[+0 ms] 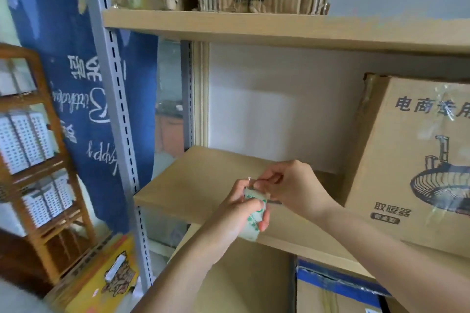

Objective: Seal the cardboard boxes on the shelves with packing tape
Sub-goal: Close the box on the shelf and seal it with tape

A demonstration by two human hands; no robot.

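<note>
A wooden shelf (193, 180) holds a big cardboard box (417, 165) at three o'clock. Left hand (236, 208) grips the tape roll (254, 213) steady, while right hand (287, 185) fingers (264, 181) pinch its loose end, probably to pull some free.

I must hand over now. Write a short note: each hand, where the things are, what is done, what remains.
Left hand grips the tape roll over the middle shelf.
Right hand pinches at the roll's top edge, apparently at the tape end.
Box stands on that shelf, at the right, apart from both hands; some clear tape already shows on it.
Done: roll in hand.
Left: pull tape free, seal the box, then the others.
</note>
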